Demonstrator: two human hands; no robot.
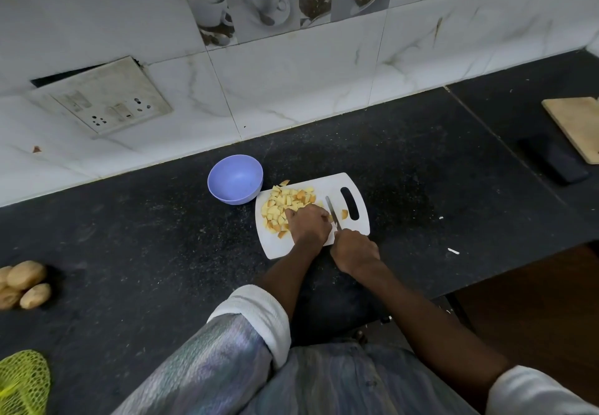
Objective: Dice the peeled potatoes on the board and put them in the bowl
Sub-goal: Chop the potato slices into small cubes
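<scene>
White plastic board [327, 184] lies beside my lilac bowl [235, 178], ready for scraping. My left hand [308, 224] curls over a potato piece, steadying it; my right hand [355, 251] grips the knife [333, 212]. Diced potato [285, 204] is heaped bowlward.

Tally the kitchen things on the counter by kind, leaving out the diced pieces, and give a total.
Unpeeled potatoes: 4 in view
Cutting boards: 2, white, wooden
Bowl: 1, purple
Knife: 1
Total: 8

Right hand [355, 249] grips knife [333, 212] beside left hand [308, 223] on board [324, 184].
</scene>
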